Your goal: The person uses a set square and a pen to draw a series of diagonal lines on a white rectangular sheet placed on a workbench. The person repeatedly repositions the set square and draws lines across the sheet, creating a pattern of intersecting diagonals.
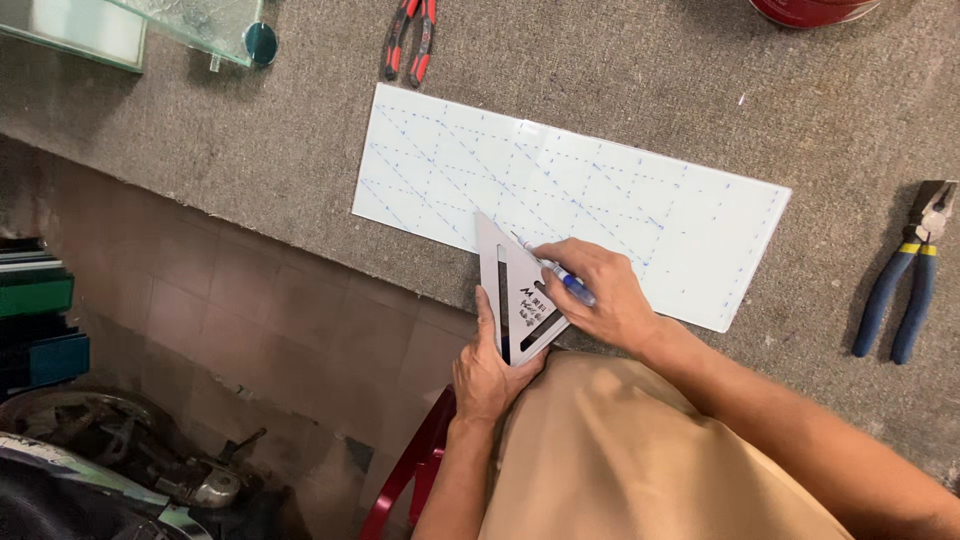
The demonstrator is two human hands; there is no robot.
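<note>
A long white rectangular sheet [640,190] marked with blue dashed lines lies on the grey carpeted bench [600,70]. A white triangular square ruler [505,275] rests on the sheet's near edge. My left hand [487,370] presses the ruler's lower end flat. My right hand [600,295] holds a blue pen [555,268] with its tip against the ruler's slanted edge on the sheet.
Red-handled pliers [410,38] lie beyond the sheet. Blue-and-yellow-handled pliers [908,275] lie to the right. Glass panes [130,25] sit at the far left of the bench, a red round object [810,10] at the top. A tiled floor [250,320], a red stool [410,470] and machine parts [120,470] are below.
</note>
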